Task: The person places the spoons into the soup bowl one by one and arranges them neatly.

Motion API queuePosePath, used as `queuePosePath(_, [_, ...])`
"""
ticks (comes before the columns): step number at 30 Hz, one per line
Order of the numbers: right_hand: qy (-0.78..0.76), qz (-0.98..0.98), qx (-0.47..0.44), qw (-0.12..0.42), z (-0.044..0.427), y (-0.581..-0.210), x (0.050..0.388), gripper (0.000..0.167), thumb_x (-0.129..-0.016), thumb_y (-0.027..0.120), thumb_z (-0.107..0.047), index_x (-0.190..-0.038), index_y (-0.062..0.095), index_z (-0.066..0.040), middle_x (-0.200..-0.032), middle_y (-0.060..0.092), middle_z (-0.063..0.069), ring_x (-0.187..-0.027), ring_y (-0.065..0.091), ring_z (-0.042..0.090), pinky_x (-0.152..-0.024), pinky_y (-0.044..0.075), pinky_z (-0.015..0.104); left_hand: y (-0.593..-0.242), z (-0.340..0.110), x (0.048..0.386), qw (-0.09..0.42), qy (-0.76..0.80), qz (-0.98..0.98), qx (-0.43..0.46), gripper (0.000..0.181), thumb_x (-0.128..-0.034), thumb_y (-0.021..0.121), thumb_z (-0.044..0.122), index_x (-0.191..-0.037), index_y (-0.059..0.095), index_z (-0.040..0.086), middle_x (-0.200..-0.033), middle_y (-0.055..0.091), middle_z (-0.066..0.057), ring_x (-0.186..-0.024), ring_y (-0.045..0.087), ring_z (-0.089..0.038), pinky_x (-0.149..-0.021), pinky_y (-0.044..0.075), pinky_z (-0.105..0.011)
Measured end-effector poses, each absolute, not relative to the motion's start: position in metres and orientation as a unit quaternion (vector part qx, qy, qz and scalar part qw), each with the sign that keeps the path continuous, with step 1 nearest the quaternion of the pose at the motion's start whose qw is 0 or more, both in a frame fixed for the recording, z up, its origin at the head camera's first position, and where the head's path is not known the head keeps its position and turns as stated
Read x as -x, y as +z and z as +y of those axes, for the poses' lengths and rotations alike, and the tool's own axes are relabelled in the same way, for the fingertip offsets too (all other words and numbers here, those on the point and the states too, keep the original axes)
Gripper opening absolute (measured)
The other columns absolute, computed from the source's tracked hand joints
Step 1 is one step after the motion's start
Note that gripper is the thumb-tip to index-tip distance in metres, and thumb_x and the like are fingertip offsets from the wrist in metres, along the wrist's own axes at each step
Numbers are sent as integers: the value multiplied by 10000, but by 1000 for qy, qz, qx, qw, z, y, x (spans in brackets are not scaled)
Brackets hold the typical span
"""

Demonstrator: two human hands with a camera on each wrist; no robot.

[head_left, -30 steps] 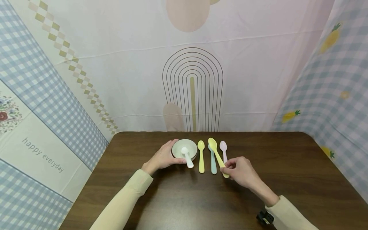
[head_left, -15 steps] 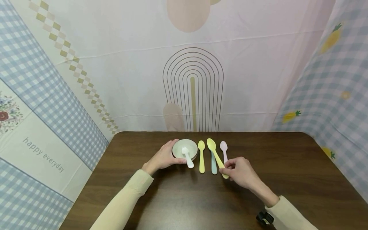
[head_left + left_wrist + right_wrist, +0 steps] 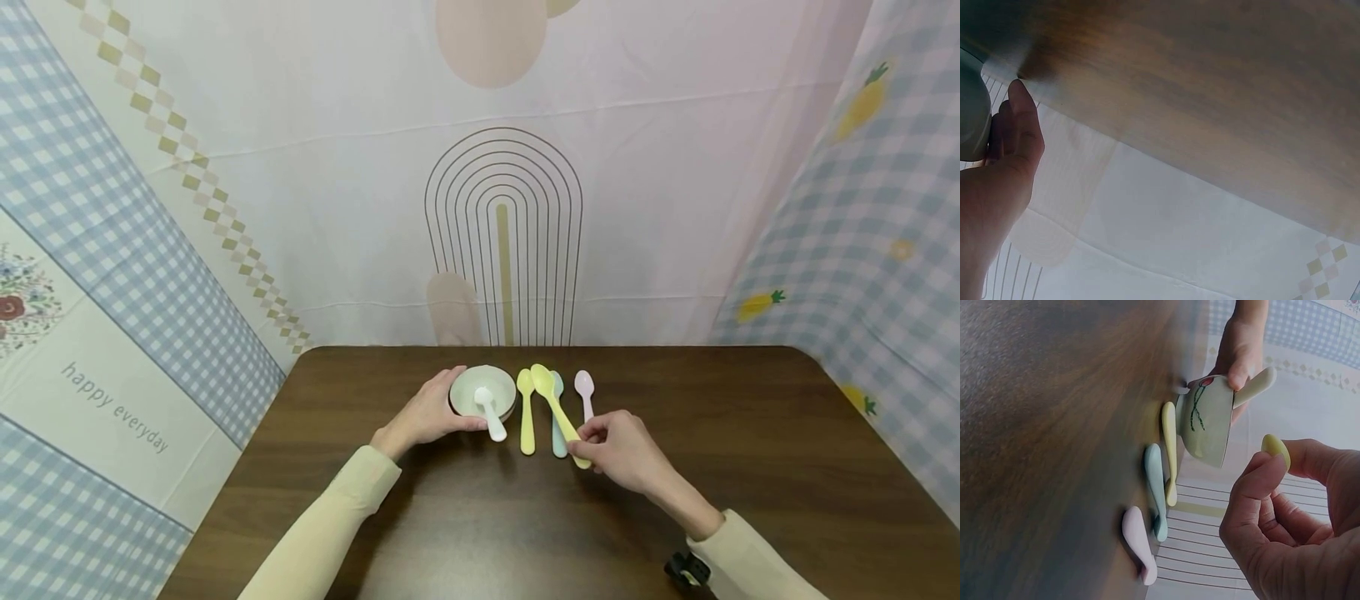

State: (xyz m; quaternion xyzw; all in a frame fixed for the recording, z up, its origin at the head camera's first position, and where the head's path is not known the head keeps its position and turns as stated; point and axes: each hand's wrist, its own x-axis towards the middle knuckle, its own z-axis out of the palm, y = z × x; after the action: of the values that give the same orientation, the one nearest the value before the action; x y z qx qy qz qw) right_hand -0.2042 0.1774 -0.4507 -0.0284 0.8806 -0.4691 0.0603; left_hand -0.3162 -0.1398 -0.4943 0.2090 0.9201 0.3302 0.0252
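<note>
On the left, my left hand (image 3: pixel 427 410) grips a pale green bowl (image 3: pixel 461 392), thumb at the near side and fingers round the far side. A white spoon (image 3: pixel 492 421) leans in that bowl, its handle jutting over the rim toward me. My right hand (image 3: pixel 628 454) pinches a yellow spoon (image 3: pixel 559 412) by its handle end, raised above the table. It slants across a light blue-green spoon (image 3: pixel 558 444) and partly hides it. Another yellow spoon (image 3: pixel 527 425) lies beside the bowl. A pink spoon (image 3: pixel 1138 540) lies rightmost, its handle hidden behind my right hand in the head view.
Everything stands on a dark brown wooden table (image 3: pixel 465 533), near its far edge. A white patterned cloth (image 3: pixel 360 233) hangs behind it, with checked cloths at both sides. A small black device (image 3: pixel 687 570) sits at the right sleeve.
My right hand has shifted slightly left with the yellow spoon, whose head now nears the lying yellow spoon. The blue-green spoon's head shows on its right. The left hand and bowl stay put.
</note>
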Motion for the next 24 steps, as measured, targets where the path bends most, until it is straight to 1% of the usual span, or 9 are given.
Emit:
queuePosePath(7, [-466,882,31,65,175,-449,205,89,-932,830,-96,-874,798,-38,-725,713,-2,-617,643,122,-568,549,251,-493,-140,316,28,334,919,-207,1108,-776,978,482,-1624,452,-1,-1548,594,-219,-1388,607,-382,-1159,513,-555])
queuePosePath(17, [-457,886,46,62,170,-448,206,126,-930,842,-125,-827,789,-76,-676,681,-30,-598,619,113,-541,481,241,-493,-140,315,29,336,919,-205,1103,-779,978,476,-1622,455,-4,-1559,588,-219,-1399,601,-384,-1165,507,-555])
queuePosePath(24, [-458,885,46,70,167,-449,210,124,-933,833,-111,-827,787,-65,-679,677,-34,-609,628,118,-563,500,246,-493,-139,315,28,335,919,-206,1105,-782,974,478,-1625,450,-8,-1563,585,-221,-1402,599,-387,-1168,505,-558])
